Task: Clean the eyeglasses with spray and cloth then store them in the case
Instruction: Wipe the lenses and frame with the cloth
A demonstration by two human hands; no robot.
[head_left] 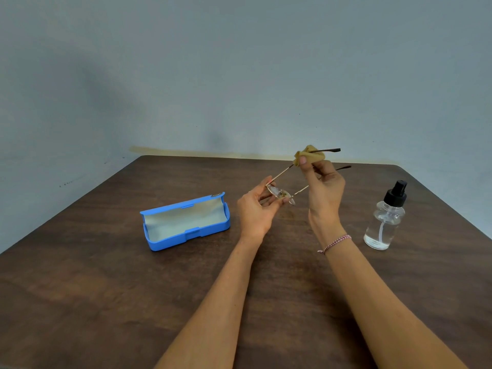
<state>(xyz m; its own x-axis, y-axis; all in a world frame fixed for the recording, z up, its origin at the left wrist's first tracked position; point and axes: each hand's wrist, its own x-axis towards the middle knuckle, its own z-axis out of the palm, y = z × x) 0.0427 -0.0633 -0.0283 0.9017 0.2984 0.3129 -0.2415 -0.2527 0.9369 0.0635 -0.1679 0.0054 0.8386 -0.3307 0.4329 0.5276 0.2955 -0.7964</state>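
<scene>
My left hand (255,209) grips the thin gold-framed eyeglasses (282,194) by the lens front, above the table. Both temple arms are unfolded and point away from me. My right hand (323,187) pinches a small tan cloth (310,154) around the far temple arm, near its dark tip. The blue eyeglass case (186,222) lies open on the table to the left of my hands, showing its pale lining with nothing in it. A clear spray bottle (384,219) with a black pump top stands upright to the right of my right hand.
A dark brown wooden table (106,288) fills the lower view and ends at a pale grey-blue wall (239,75) behind. A braided bracelet (334,243) circles my right wrist.
</scene>
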